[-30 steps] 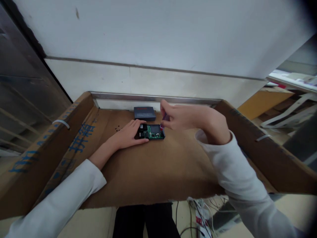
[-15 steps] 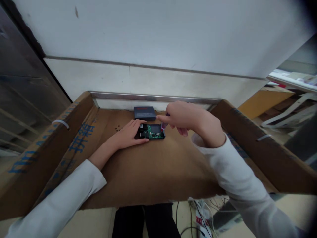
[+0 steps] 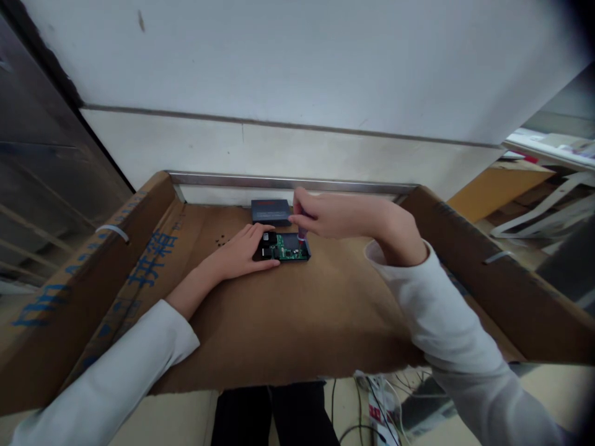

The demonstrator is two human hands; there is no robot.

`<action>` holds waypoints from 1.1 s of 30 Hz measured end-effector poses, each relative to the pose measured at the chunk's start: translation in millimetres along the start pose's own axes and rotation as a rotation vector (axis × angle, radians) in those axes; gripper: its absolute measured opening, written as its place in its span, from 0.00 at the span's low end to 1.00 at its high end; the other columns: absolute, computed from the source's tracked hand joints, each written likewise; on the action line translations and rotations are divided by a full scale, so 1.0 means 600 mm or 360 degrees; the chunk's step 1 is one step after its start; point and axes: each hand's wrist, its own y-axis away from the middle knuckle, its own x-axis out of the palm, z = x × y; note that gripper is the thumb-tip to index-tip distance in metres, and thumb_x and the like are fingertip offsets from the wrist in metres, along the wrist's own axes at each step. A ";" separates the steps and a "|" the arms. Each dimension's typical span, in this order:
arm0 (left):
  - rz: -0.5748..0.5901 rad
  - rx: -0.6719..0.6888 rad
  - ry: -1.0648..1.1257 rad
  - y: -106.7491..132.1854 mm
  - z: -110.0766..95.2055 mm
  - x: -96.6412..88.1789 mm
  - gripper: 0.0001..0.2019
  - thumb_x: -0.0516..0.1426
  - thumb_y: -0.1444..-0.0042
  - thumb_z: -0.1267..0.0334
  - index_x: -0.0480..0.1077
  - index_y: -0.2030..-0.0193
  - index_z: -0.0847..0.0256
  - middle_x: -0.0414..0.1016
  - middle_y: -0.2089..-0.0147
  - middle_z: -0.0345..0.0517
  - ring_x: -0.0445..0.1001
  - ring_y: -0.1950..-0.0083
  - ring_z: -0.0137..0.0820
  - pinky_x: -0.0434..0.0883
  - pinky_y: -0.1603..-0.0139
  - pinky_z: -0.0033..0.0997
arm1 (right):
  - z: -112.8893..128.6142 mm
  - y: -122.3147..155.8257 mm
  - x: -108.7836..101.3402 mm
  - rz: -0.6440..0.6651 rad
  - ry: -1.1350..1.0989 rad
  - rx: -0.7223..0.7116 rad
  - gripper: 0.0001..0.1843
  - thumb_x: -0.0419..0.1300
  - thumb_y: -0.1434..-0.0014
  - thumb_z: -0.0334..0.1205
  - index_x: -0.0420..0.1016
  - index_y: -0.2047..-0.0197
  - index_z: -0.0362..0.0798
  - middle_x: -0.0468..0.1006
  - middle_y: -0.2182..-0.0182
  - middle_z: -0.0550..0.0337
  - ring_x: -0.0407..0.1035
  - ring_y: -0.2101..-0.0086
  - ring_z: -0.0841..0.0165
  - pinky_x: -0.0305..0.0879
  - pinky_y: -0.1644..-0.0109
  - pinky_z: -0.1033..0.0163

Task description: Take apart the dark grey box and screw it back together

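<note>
A small open electronic device with a green circuit board [image 3: 288, 253] in a black casing lies on the cardboard. My left hand [image 3: 240, 251] grips its left end, thumb along the near side and fingers over the far side. In my right hand [image 3: 320, 214] is a screwdriver [image 3: 302, 235] with a purplish handle, the fingers closed around its top. It stands nearly upright, its lower end at the right part of the board; the tip is too small to make out. Just behind the device sits a dark box-shaped case [image 3: 271, 212], close to my right fingertips.
Several tiny dark screws [image 3: 220, 240] lie left of my left hand. The cardboard tray [image 3: 288, 328] has raised walls left and right, with a metal strip [image 3: 288, 182] and a white wall behind. Cables [image 3: 360, 427] run on the floor below.
My right hand has shifted slightly left, and the screwdriver has gone from leaning to nearly upright over the board. My left hand and the device have stayed put.
</note>
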 end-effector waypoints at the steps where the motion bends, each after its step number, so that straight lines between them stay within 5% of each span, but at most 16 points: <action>1: 0.0005 -0.0002 -0.0004 0.000 0.000 0.000 0.34 0.53 0.45 0.38 0.56 0.40 0.62 0.65 0.45 0.57 0.65 0.44 0.46 0.63 0.41 0.49 | 0.001 -0.002 0.000 -0.0018 0.0057 -0.0064 0.15 0.47 0.35 0.45 0.67 0.54 0.45 0.78 0.70 0.55 0.66 0.75 0.72 0.54 0.73 0.66; 6: 0.0010 -0.0014 -0.0016 0.000 -0.001 -0.001 0.34 0.53 0.44 0.38 0.56 0.40 0.61 0.65 0.45 0.57 0.65 0.44 0.47 0.63 0.42 0.49 | 0.019 -0.013 0.006 -0.0137 0.0274 0.0066 0.26 0.43 0.33 0.50 0.74 0.69 0.42 0.76 0.77 0.50 0.67 0.77 0.69 0.49 0.74 0.64; 10: 0.0013 -0.0015 -0.0022 0.000 -0.001 -0.002 0.35 0.53 0.44 0.38 0.56 0.40 0.63 0.65 0.45 0.57 0.65 0.44 0.47 0.63 0.42 0.48 | 0.026 -0.016 0.014 -0.0369 0.0467 0.0289 0.33 0.37 0.33 0.53 0.76 0.68 0.40 0.77 0.72 0.42 0.72 0.69 0.61 0.50 0.72 0.62; 13: 0.0014 -0.0004 -0.0033 0.000 -0.001 -0.001 0.35 0.53 0.44 0.38 0.56 0.40 0.63 0.65 0.45 0.57 0.65 0.44 0.46 0.63 0.42 0.47 | 0.017 -0.010 0.012 -0.0226 0.0384 0.0299 0.33 0.36 0.33 0.53 0.76 0.64 0.40 0.77 0.71 0.43 0.71 0.70 0.62 0.51 0.71 0.62; 19: 0.0014 -0.0010 -0.0011 0.000 0.000 -0.001 0.34 0.53 0.44 0.38 0.56 0.40 0.62 0.64 0.44 0.57 0.64 0.43 0.46 0.62 0.41 0.49 | -0.003 0.010 0.000 0.0071 0.0162 0.0066 0.20 0.53 0.41 0.43 0.65 0.48 0.42 0.78 0.67 0.51 0.65 0.74 0.70 0.51 0.72 0.65; 26: 0.0012 0.0006 -0.0016 -0.001 0.000 0.000 0.34 0.53 0.44 0.39 0.56 0.40 0.61 0.64 0.45 0.56 0.64 0.44 0.46 0.63 0.41 0.49 | 0.014 0.010 -0.007 0.0092 0.0150 -0.0028 0.10 0.53 0.42 0.37 0.72 0.60 0.43 0.78 0.66 0.52 0.65 0.73 0.71 0.53 0.70 0.66; 29: 0.0002 0.0013 -0.0024 0.000 0.000 0.000 0.33 0.53 0.44 0.39 0.56 0.40 0.60 0.65 0.45 0.55 0.65 0.44 0.46 0.63 0.42 0.48 | 0.023 0.010 -0.007 0.0081 0.0190 0.0034 0.12 0.51 0.39 0.40 0.72 0.61 0.42 0.78 0.66 0.49 0.65 0.75 0.71 0.52 0.72 0.64; 33: 0.0001 0.0019 -0.0036 0.000 -0.001 -0.001 0.33 0.53 0.44 0.39 0.56 0.40 0.61 0.65 0.45 0.56 0.65 0.44 0.47 0.64 0.43 0.48 | 0.022 0.011 -0.005 0.0177 0.0167 0.0284 0.21 0.48 0.36 0.46 0.76 0.66 0.41 0.74 0.80 0.53 0.62 0.82 0.71 0.52 0.75 0.63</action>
